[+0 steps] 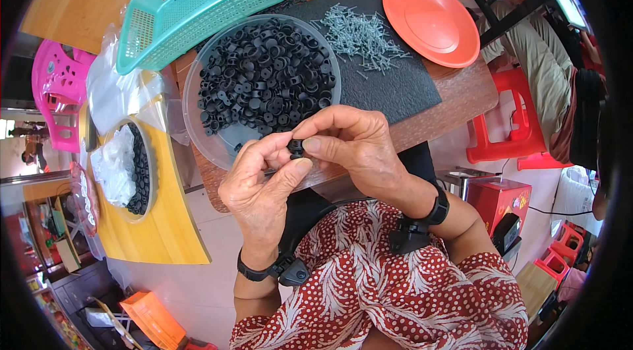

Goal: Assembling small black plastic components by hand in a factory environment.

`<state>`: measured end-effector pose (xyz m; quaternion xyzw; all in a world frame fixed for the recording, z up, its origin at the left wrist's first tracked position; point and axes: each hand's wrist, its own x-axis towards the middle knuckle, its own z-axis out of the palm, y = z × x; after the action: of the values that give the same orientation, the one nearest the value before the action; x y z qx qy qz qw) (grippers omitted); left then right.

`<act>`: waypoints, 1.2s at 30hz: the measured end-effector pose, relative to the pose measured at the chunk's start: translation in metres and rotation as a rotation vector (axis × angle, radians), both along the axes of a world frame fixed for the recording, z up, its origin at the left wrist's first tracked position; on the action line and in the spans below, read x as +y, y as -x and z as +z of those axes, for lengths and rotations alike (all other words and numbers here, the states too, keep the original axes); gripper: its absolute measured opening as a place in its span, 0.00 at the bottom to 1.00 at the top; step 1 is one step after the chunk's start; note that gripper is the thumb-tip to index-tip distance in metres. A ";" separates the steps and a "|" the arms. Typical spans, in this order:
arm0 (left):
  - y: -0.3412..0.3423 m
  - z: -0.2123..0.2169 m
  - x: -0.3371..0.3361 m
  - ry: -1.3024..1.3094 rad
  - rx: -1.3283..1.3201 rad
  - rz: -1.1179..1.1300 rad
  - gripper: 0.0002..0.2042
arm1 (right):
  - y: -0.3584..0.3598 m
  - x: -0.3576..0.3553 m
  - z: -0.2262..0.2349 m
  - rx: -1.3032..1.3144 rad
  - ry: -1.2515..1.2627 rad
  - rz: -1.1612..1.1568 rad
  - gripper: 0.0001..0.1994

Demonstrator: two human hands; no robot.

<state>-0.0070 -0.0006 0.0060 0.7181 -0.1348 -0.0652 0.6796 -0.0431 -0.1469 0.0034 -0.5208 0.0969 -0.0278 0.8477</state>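
Between the fingertips of both hands is a small black plastic part (296, 148), held just past the near rim of a round clear tub (192, 119). My left hand (258, 169) pinches it from the left with thumb and fingers. From the right, the thumb and forefinger of my right hand (356, 145) close on the same part. Many similar small black caps (264, 73) fill the tub. Beyond my right hand, a pile of silvery screws (364, 37) lies on a dark mat (389, 89).
A teal basket (198, 10) stands behind the tub, and an orange-red plate (432, 20) lies at the far right. On a yellow table (171, 231) at left is another tub (153, 185) of black parts with a plastic bag (113, 165). A red stool (511, 113) stands beside a seated person.
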 end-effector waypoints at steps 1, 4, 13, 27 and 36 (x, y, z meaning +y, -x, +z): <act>0.000 0.000 0.000 -0.010 -0.007 0.000 0.17 | 0.000 0.001 0.001 -0.004 0.017 -0.014 0.04; 0.000 0.000 0.000 -0.014 0.000 -0.002 0.17 | 0.000 0.000 0.003 0.010 0.043 -0.023 0.05; -0.002 0.003 0.002 -0.103 0.004 -0.045 0.17 | 0.001 -0.001 -0.005 -0.033 0.109 -0.034 0.05; -0.006 0.005 -0.002 0.010 0.098 -0.159 0.13 | 0.002 -0.001 -0.009 -0.083 0.148 -0.068 0.05; -0.008 -0.001 -0.001 -0.015 -0.017 -0.195 0.11 | 0.005 0.001 -0.007 -0.116 0.245 -0.106 0.04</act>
<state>0.0011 -0.0013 0.0053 0.7072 -0.2095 -0.1258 0.6635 -0.0483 -0.1461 -0.0036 -0.6119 0.0712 -0.1141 0.7794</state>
